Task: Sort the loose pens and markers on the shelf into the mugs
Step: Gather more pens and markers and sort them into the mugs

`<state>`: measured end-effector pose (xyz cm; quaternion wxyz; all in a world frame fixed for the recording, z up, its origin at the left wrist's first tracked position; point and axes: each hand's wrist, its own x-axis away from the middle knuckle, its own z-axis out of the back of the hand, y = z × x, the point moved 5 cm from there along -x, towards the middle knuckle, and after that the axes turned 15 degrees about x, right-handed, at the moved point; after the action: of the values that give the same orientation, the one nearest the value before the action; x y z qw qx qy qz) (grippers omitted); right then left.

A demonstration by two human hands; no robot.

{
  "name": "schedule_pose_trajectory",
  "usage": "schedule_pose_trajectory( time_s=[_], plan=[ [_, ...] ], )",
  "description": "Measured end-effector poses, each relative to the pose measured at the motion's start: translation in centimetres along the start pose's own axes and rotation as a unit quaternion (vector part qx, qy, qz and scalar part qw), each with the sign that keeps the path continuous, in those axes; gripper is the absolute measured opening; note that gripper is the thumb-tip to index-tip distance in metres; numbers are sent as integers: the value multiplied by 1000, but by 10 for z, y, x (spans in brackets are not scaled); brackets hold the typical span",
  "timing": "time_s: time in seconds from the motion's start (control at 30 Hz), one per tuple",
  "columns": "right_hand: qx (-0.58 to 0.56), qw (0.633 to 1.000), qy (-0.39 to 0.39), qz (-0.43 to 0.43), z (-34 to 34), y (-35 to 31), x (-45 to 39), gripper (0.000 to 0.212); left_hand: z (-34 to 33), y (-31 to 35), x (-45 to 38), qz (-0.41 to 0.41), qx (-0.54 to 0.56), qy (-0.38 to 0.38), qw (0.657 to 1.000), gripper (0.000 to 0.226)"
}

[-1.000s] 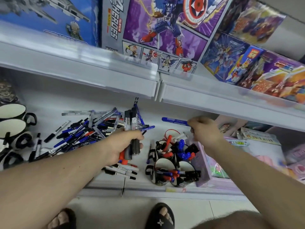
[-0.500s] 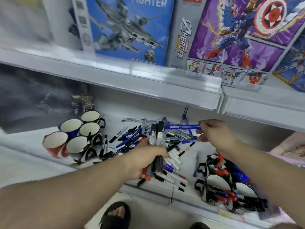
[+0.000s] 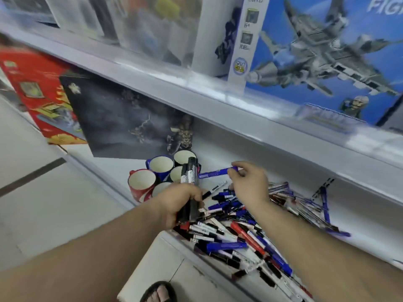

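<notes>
Looks like the carry-over step: the left hand (image 3: 185, 201) is wrapped around a bundle of black markers (image 3: 190, 182), held upright right in front of the mugs (image 3: 161, 166), and the right hand (image 3: 248, 184) pinches a blue pen (image 3: 214, 172) just right of those mugs. The pile (image 3: 246, 227) of loose pens is on the shelf (image 3: 359, 214) further right of the mugs. Next move, I'd guess, is dropping each colour tip-down into its own empty mug without knocking one over.

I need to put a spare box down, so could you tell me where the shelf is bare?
Bare shelf lies behind the right hand, between the mugs and the back wall. Another strip runs from the red mug to the dark box. The pen pile crowds the front edge.
</notes>
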<state>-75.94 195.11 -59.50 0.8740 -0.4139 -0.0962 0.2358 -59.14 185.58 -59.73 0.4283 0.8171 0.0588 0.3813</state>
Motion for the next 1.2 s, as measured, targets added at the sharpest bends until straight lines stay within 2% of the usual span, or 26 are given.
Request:
schedule_pose_trajectory(
  time_s=[0.1, 0.3, 0.5, 0.6, 0.7, 0.83, 0.97, 1.07, 1.2],
  plan=[
    [6, 1000, -18, -15, -44, 3, -20, 21, 13, 2, -6, 7, 14, 10, 1000, 22],
    [25, 996, -79, -42, -121, 15, -51, 22, 24, 19, -18, -10, 50, 9, 999, 21],
    [61, 991, -113, -41, -155, 28, -57, 29, 25, 19, -24, -20, 70, -24, 997, 31],
    [35, 985, -157, -55, -153, 34, -54, 44, 25, 16, -27, -16, 80, -28, 996, 29],
    [25, 985, -148, -83, -122, 37, -46, 45, 16, 12, -28, -2, 114, -38, 993, 30],
    [-64, 980, -136, -133, -49, 23, -8, 15, -16, 3, -16, 39, 119, -86, 988, 30],
    [-86, 973, -167, -131, 35, 8, 63, 17, -54, -11, 4, 66, 118, -124, 983, 28],
    [-54, 973, -194, -115, 81, 5, 108, 17, -82, -27, 18, 70, 94, -156, 981, 23],
    [49, 983, -166, -63, 122, 11, 142, 30, -120, -56, 40, 88, 66, -183, 977, 38]
  ],
)
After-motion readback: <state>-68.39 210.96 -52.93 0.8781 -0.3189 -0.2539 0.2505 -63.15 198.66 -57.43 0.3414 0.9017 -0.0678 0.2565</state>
